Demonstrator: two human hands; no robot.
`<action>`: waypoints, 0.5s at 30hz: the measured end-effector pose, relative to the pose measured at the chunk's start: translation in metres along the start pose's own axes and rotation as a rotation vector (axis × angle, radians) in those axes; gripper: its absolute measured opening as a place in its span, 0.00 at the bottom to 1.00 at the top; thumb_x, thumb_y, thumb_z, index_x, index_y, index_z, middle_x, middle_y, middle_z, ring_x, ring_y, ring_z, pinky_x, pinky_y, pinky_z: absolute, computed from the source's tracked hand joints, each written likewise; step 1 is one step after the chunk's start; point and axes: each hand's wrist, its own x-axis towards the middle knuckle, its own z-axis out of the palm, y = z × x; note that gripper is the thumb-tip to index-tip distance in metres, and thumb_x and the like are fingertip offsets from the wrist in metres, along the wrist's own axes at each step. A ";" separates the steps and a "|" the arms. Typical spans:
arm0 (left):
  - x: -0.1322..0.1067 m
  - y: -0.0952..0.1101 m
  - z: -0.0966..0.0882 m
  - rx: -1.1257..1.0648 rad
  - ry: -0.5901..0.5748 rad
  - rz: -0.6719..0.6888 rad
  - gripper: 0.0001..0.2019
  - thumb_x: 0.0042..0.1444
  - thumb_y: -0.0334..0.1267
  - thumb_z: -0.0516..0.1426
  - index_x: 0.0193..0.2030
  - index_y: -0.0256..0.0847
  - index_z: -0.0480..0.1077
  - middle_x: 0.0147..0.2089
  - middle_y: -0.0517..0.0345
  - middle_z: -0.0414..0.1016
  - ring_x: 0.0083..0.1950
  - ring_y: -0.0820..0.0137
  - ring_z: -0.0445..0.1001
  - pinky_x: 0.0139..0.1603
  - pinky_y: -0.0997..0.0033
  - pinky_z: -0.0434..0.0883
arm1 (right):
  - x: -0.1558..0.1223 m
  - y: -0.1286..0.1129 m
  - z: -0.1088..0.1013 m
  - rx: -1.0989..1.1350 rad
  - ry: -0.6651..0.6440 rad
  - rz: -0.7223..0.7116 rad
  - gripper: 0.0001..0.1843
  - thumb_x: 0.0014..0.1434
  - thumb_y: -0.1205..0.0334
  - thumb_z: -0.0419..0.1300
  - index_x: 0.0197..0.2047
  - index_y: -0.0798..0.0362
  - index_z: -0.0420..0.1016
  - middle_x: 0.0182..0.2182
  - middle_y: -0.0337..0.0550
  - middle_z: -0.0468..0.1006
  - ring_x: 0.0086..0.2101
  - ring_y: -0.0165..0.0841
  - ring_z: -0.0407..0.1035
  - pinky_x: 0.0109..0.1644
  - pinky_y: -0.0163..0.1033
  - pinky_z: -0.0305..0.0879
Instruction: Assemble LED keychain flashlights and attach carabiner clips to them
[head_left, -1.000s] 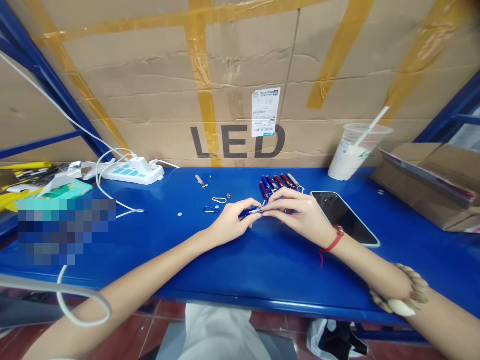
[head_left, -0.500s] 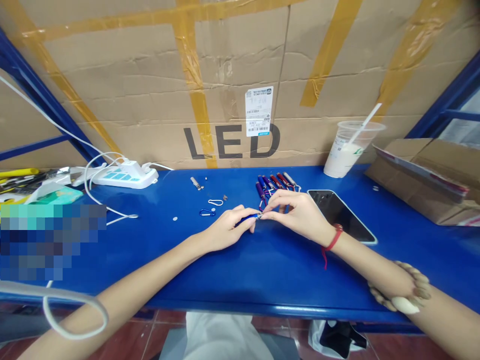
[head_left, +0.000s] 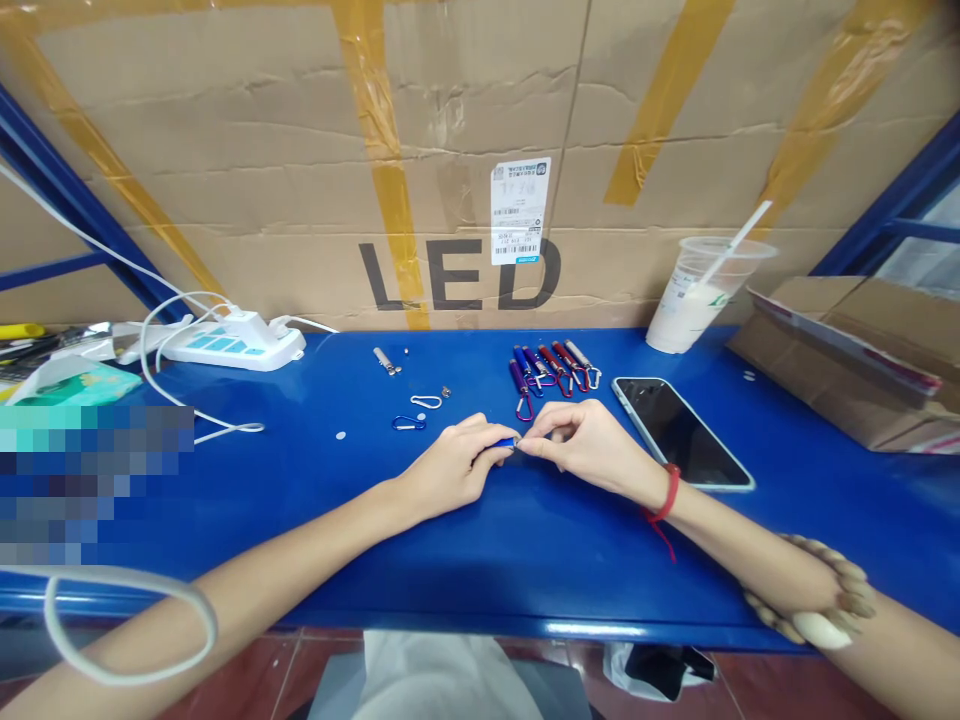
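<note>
My left hand (head_left: 450, 468) is closed around a small blue keychain flashlight (head_left: 504, 443), its silver end pointing right. The thumb and fingers of my right hand (head_left: 600, 448) pinch at that silver end; any small part between them is hidden. Behind my hands lies a row of several keychain flashlights (head_left: 553, 368) in purple, blue, red and silver, with carabiner clips on them. Left of the row are a loose white carabiner (head_left: 426, 402), a blue carabiner (head_left: 409, 424), a small metal piece (head_left: 446, 392) and a silver flashlight body (head_left: 384, 361).
A smartphone (head_left: 684, 434) lies right of my right hand. Beyond it stand a plastic cup with a straw (head_left: 686, 300) and an opened cardboard box (head_left: 832, 370). At left are a white power strip (head_left: 232, 345) and its cables. A large carton (head_left: 300, 200) walls off the back.
My hands have shifted slightly lower, still together at the blue flashlight. The row of flashlights behind them now shows more fully. The camera view has moved a little.
</note>
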 end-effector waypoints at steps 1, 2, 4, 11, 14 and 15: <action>0.000 0.000 0.000 0.009 0.012 0.008 0.11 0.61 0.34 0.46 0.42 0.37 0.68 0.30 0.57 0.73 0.34 0.70 0.67 0.40 0.71 0.66 | 0.000 0.000 0.000 0.023 -0.011 0.035 0.18 0.45 0.48 0.63 0.22 0.57 0.75 0.24 0.42 0.73 0.17 0.24 0.59 0.20 0.33 0.55; 0.000 0.000 0.001 0.019 0.025 0.014 0.11 0.61 0.34 0.46 0.42 0.37 0.68 0.30 0.56 0.73 0.35 0.70 0.68 0.40 0.71 0.66 | 0.000 0.001 0.000 0.045 -0.023 0.070 0.18 0.44 0.48 0.63 0.22 0.57 0.75 0.23 0.41 0.73 0.17 0.24 0.58 0.20 0.33 0.55; -0.001 0.000 0.001 0.040 0.046 0.026 0.11 0.61 0.35 0.46 0.42 0.37 0.68 0.31 0.56 0.74 0.35 0.70 0.68 0.41 0.71 0.67 | 0.001 0.002 0.000 0.088 -0.052 0.129 0.18 0.44 0.48 0.63 0.22 0.57 0.74 0.20 0.40 0.72 0.16 0.24 0.58 0.20 0.32 0.54; 0.003 -0.001 -0.003 0.127 0.043 0.048 0.11 0.61 0.35 0.48 0.45 0.37 0.69 0.39 0.54 0.76 0.35 0.69 0.67 0.41 0.70 0.67 | 0.005 0.001 -0.001 0.179 -0.086 0.212 0.19 0.41 0.47 0.65 0.21 0.57 0.75 0.18 0.36 0.69 0.16 0.22 0.56 0.21 0.32 0.52; 0.005 -0.002 -0.005 0.179 0.014 0.046 0.12 0.61 0.36 0.48 0.46 0.38 0.68 0.40 0.54 0.75 0.37 0.69 0.67 0.42 0.69 0.67 | 0.005 0.000 -0.002 0.194 -0.107 0.238 0.20 0.41 0.45 0.64 0.24 0.57 0.76 0.15 0.35 0.67 0.16 0.22 0.55 0.21 0.31 0.50; 0.005 -0.002 -0.006 0.197 0.005 0.043 0.12 0.61 0.37 0.48 0.47 0.39 0.68 0.40 0.54 0.75 0.37 0.69 0.67 0.43 0.69 0.67 | 0.005 -0.001 -0.002 0.193 -0.114 0.249 0.21 0.42 0.44 0.64 0.25 0.57 0.76 0.14 0.34 0.66 0.16 0.22 0.54 0.20 0.31 0.49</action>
